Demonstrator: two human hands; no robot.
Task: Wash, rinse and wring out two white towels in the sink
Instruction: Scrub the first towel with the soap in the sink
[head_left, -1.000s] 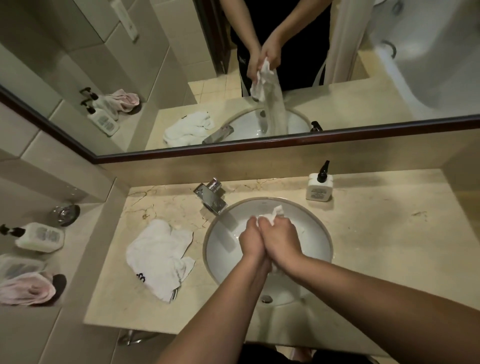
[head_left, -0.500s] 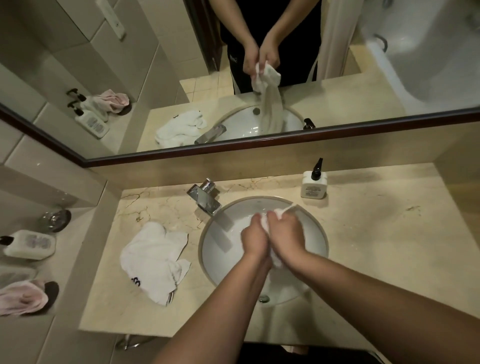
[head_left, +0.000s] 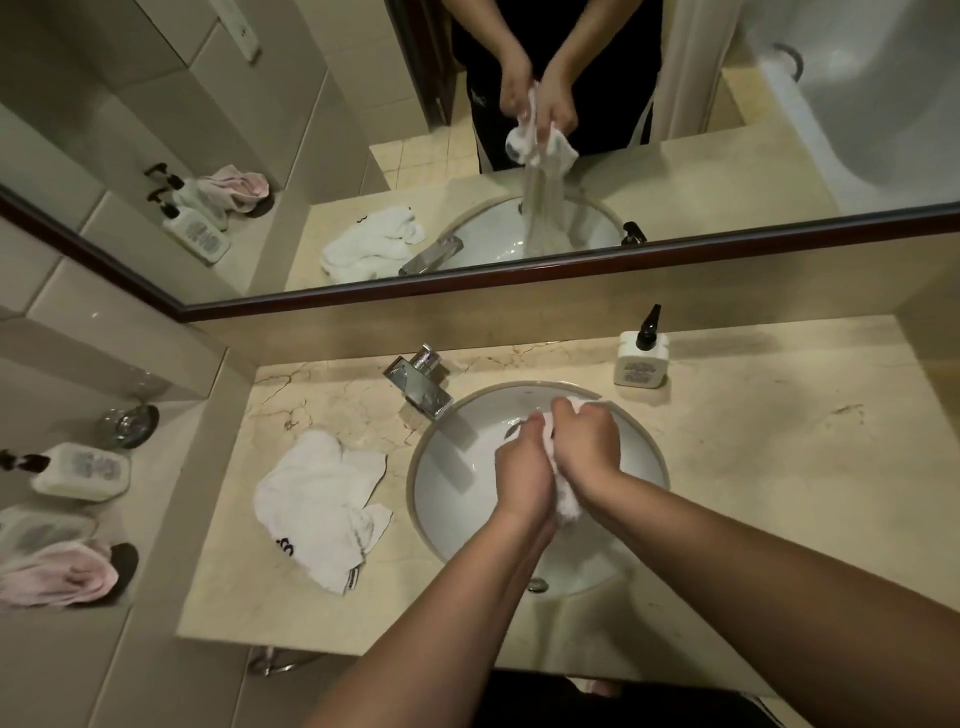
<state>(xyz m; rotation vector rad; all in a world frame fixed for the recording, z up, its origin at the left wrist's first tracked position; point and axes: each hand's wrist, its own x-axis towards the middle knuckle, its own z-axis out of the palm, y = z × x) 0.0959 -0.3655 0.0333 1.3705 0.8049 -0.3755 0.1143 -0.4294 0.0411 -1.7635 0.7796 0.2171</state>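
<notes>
Over the round white ceramic sink (head_left: 452, 478), my left hand (head_left: 522, 480) and right hand (head_left: 587, 441) both clench the bunched wet white towel (head_left: 563, 493), while the second white towel (head_left: 317, 506) lies crumpled on the beige marble counter (head_left: 779, 467).

A white towel (head_left: 563, 499) is bunched over a white sink (head_left: 452, 483). A second white towel (head_left: 319, 506) with small black markings lies near the counter's left edge. The counter (head_left: 779, 467) is beige marble with brown veins. At its back edge stands a white soap bottle (head_left: 642, 360) with a black pump and a chrome faucet (head_left: 421, 382)
</notes>
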